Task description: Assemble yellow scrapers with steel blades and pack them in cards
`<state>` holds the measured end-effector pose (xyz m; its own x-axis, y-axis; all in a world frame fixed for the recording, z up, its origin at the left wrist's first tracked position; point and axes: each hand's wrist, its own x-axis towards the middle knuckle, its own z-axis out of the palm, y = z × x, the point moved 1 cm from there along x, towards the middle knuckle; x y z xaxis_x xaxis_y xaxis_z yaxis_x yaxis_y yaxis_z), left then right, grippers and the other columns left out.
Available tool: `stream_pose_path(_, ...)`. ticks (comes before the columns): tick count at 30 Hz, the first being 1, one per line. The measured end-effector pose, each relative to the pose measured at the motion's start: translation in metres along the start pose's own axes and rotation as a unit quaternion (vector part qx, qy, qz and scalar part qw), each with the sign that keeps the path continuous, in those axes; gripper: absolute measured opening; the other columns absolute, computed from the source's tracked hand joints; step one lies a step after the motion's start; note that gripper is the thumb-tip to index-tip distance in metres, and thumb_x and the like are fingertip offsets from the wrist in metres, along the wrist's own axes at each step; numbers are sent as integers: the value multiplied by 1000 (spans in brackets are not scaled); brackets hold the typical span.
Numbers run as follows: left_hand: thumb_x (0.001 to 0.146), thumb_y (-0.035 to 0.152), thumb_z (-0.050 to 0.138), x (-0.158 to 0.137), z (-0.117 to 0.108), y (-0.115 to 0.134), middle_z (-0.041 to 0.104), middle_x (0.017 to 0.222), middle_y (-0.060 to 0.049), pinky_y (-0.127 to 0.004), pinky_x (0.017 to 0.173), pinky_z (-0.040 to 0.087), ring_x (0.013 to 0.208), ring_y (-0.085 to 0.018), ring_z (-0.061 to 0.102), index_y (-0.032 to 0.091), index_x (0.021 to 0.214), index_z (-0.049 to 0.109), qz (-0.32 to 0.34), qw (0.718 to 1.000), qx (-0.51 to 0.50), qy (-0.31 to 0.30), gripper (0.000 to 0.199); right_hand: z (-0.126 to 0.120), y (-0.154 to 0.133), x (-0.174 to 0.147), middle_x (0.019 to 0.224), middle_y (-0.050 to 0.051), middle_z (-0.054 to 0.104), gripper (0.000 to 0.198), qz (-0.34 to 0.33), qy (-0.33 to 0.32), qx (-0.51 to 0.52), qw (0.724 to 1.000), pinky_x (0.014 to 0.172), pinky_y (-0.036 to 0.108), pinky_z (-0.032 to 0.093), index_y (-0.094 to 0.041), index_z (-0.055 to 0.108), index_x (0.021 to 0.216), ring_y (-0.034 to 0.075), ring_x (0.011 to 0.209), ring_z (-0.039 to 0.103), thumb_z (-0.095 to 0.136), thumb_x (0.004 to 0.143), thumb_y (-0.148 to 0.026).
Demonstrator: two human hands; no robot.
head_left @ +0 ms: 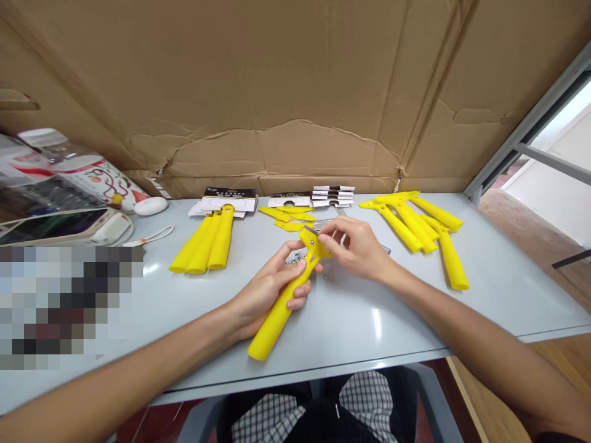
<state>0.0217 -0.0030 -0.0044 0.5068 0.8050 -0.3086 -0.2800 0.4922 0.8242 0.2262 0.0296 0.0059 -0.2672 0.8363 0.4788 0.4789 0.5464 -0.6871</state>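
My left hand (277,280) is wrapped around the handle of a yellow scraper (272,323), which slants with its wide round end towards me. A thin dark blade (311,230) shows along the scraper's head, with a small screw in the yellow plastic below it. The bent fingers of my right hand (348,243) pinch the right side of the head. Small metal screws (295,256) lie on the table just behind my left hand, partly hidden. Behind them are several flat yellow plates (289,215). A clear plastic container (330,220) is partly covered by my right hand.
Yellow scrapers with black-and-white cards (228,200) lie at left; several yellow handles (406,224) lie at right. Folded cards (332,195) stand at the back. Bottles (87,169), a phone (60,227) and a white oval case (151,206) are far left. Cardboard (295,80) walls the table's back.
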Motion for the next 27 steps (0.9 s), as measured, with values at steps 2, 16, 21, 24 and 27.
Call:
stream_pose_path(2,102,19,62,1,-1,2,66,102,-8,-13,43,35,53,-5,48,26,125,47,-12,999,-39,1,29,-23,4,5,96,5,75,16,6,-54,-102,993,72,31,47,-19,73,100,15,74,64,61,98,-29)
stream_pose_path(16,106,13,48,1,2,6,64,99,-9,-12,40,35,50,-4,46,25,127,46,-23,994,-105,15,24,-73,28,12,103,10,73,24,193,-296,-344,870,68,32,41,-26,74,112,26,93,65,61,93,-30)
stream_pose_path(21,106,14,50,2,3,5,65,99,-9,-11,41,35,50,-5,48,26,127,46,-23,993,-117,24,24,-77,13,15,91,6,73,23,87,-196,-266,940,71,32,42,-21,74,109,21,81,63,59,92,-23)
stream_pose_path(24,105,14,53,3,0,3,65,99,-9,-11,42,36,52,-5,49,27,126,47,-19,992,-123,22,25,-72,6,13,87,3,71,20,14,-182,-225,957,72,31,42,-21,74,107,19,77,61,61,91,-21)
stream_pose_path(27,103,15,58,4,-3,1,64,99,-8,-12,44,37,53,-5,49,27,126,49,-12,992,-120,22,28,-64,4,11,88,3,71,18,-38,-189,-204,960,74,31,43,-21,75,105,18,78,60,62,91,-20)
